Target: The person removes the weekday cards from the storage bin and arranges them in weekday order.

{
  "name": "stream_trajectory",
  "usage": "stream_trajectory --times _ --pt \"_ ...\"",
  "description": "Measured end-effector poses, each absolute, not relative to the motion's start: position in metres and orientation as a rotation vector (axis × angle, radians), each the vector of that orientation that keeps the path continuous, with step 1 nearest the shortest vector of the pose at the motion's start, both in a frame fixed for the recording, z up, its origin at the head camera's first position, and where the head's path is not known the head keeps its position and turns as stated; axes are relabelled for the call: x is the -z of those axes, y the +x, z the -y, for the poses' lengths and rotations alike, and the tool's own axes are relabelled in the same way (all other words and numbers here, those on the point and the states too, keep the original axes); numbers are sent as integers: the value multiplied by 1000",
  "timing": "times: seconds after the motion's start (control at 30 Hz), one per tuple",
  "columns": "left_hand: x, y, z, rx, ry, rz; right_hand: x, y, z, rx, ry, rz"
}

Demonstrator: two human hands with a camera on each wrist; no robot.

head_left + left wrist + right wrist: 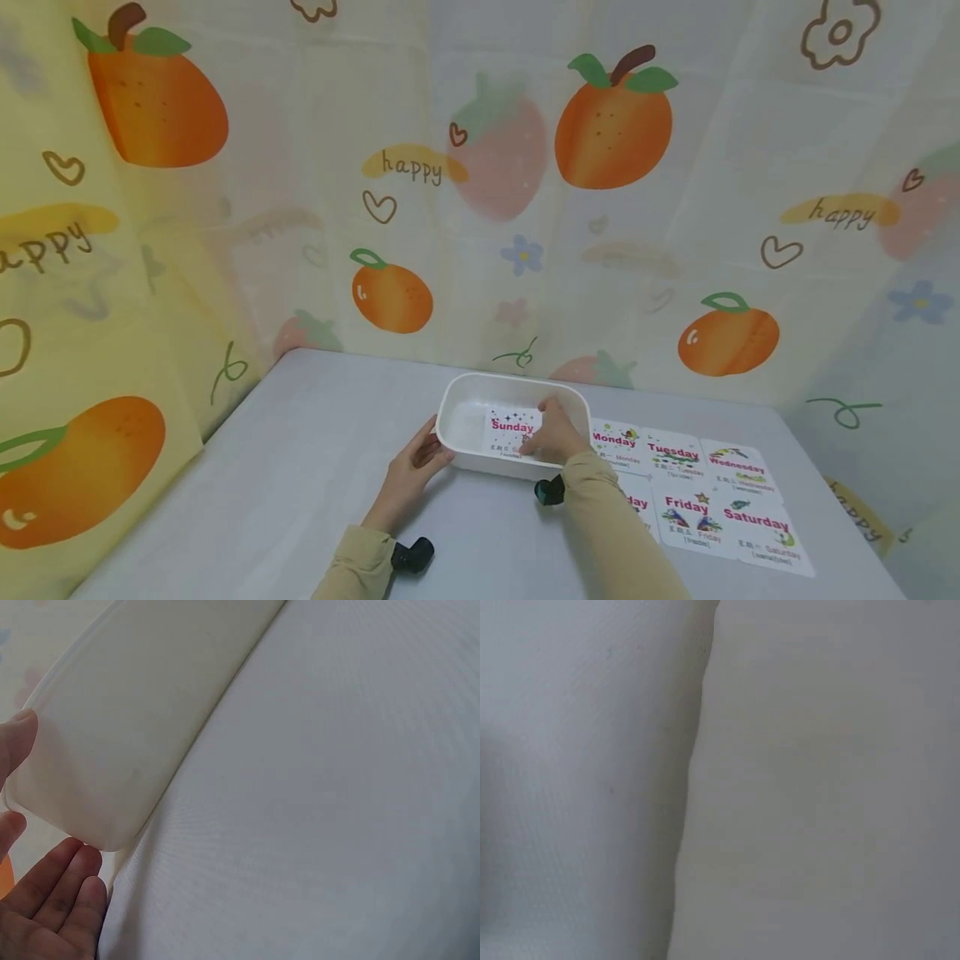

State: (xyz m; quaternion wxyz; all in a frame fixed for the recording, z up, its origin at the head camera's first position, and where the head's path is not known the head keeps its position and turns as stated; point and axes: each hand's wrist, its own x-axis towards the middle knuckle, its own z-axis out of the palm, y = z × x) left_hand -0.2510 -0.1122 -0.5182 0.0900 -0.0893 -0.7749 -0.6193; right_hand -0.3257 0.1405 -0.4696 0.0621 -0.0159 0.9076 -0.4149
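Note:
A white plastic box (480, 461) stands on the table, and a card printed "Sunday" (512, 427) is inside it. My left hand (408, 475) holds the left end of the box; in the left wrist view the thumb (16, 742) is on its wall and the other fingers (67, 881) lie by its lower corner. Reaching in over the right side, my right hand (558, 433) has thumb and fingers at the right part of the Sunday card, gripping it. The hand covers that part of the card. In the right wrist view only the box's blurred pale wall (817, 787) shows, without fingers.
Right of the box lie weekday cards in two rows, among them Monday (615, 442), Tuesday (672, 454), Wednesday (738, 467), Friday (688, 512) and Saturday (761, 529). My right forearm partly covers one. A fruit-patterned curtain (300, 208) hangs behind the white table (300, 467).

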Motion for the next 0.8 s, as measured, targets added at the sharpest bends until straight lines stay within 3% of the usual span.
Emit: stream_trajectory --times 0.8 --pt "517 -251 112 1874 -193 2340 446 -309 -133 1298 -231 -2878"
